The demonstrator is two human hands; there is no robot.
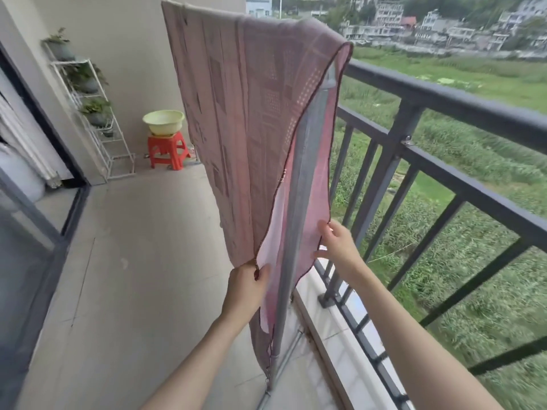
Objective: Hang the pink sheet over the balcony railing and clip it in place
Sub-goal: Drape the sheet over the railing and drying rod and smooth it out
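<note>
The pink patterned sheet [245, 119] hangs draped over the top of a grey drying-rack pole [299, 184] that stands just inside the dark balcony railing [444, 96]. My left hand [247, 284] pinches the sheet's near hanging edge at its dark hem. My right hand [337, 244] has spread fingers touching the far hanging edge, on the railing side of the pole. The two edges hang apart, with the pole between them. No clip is visible.
A yellow-green basin [163, 122] sits on a red plastic stool [168, 152] by the far wall. A white plant rack [88, 113] with potted plants lines the left wall. Beside it is a sliding door frame [38, 119]. Tiled floor [133, 261] stretches left of the pole.
</note>
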